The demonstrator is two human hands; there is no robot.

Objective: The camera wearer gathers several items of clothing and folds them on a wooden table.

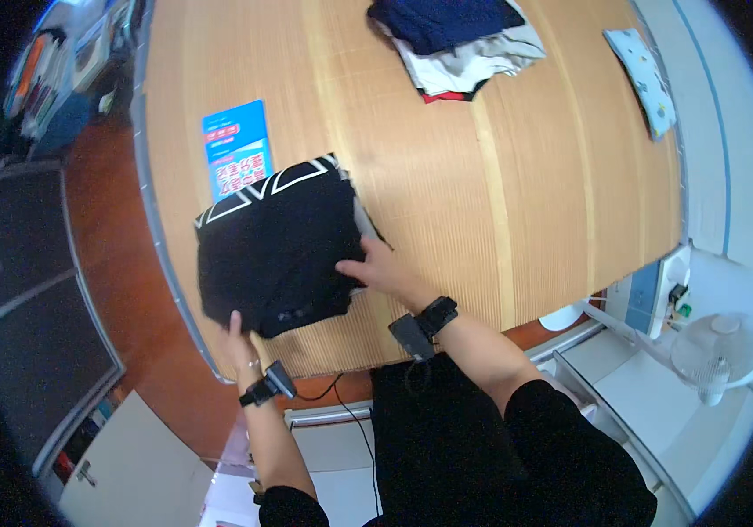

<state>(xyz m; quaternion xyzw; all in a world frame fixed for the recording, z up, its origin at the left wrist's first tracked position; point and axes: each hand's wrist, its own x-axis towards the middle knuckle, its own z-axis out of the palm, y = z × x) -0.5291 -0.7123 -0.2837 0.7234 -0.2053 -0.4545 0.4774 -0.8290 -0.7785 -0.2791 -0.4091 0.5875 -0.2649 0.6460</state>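
Note:
A folded black garment [277,257] with white line shapes along its far edge lies on top of a small stack; layers of grey and dark cloth show at its right side. My left hand [238,346] holds the near left corner, thumb on top and the other fingers mostly hidden beneath. At the right edge, my right hand [383,267] grips the stack with its thumb over the black cloth. Partly under the stack's far side is a blue booklet [235,135] that bears writing. Both wrists carry black straps with small devices.
A tan striped mat [429,197] covers the broad surface. Farther off lies a pile of folded clothes [462,49], navy on top. Near the right edge is a light-blue patterned cloth item [643,82]. A white fan [719,349] stands low right; a cable [357,421] hangs near me.

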